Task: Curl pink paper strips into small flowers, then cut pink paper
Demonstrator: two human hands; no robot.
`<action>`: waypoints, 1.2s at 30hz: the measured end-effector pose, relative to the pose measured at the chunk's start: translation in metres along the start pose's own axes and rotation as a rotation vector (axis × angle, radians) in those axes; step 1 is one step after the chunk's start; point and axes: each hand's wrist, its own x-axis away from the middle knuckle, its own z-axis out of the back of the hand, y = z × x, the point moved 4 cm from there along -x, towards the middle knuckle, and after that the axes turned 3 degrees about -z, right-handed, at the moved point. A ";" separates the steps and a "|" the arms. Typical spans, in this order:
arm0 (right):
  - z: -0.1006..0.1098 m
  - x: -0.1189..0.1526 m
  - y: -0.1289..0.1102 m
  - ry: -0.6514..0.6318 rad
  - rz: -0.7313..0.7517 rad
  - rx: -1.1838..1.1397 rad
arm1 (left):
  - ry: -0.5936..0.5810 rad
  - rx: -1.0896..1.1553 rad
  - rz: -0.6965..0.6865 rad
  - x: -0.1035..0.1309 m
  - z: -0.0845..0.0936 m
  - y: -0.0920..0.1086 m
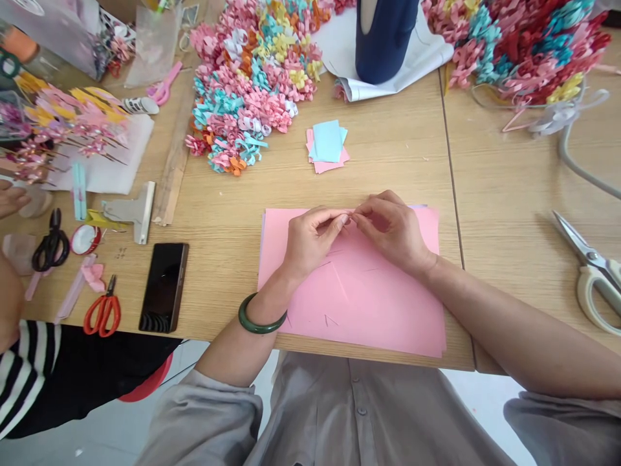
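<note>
My left hand (314,241) and my right hand (391,230) meet fingertip to fingertip over a stack of pink paper sheets (383,310). Both are closed in a pinch. Whatever lies between the fingertips is small and mostly hidden; a hint of pink shows there. A few thin pink paper strips (339,279) lie loose on the top sheet, below my hands. A dark green bangle (262,328) circles my left wrist. Beyond my hands sits a small pile of light blue and pink paper squares (328,142).
Heaped coloured paper bows (262,71) and a dark blue cup (385,42) stand at the back. Large scissors (589,259) lie at right. At left are a phone (163,288), red-handled pliers (104,307), a metal clip (138,210) and a co-worker's hand (12,197).
</note>
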 end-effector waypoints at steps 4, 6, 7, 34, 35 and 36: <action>0.000 0.000 0.000 -0.008 0.002 0.009 | 0.020 -0.025 -0.018 0.000 0.001 0.002; -0.001 0.000 0.000 -0.016 0.015 0.007 | 0.018 -0.019 -0.004 0.000 0.001 0.002; -0.001 0.001 0.000 -0.018 0.024 0.008 | 0.016 -0.016 0.004 -0.001 0.001 0.002; -0.002 0.000 -0.002 -0.023 0.158 0.025 | 0.036 0.101 0.123 0.000 0.001 -0.001; -0.003 0.000 -0.002 -0.023 0.171 0.021 | 0.034 0.102 0.124 0.000 0.001 -0.002; -0.003 0.001 -0.002 -0.022 0.186 0.017 | 0.035 0.103 0.126 0.000 0.002 -0.002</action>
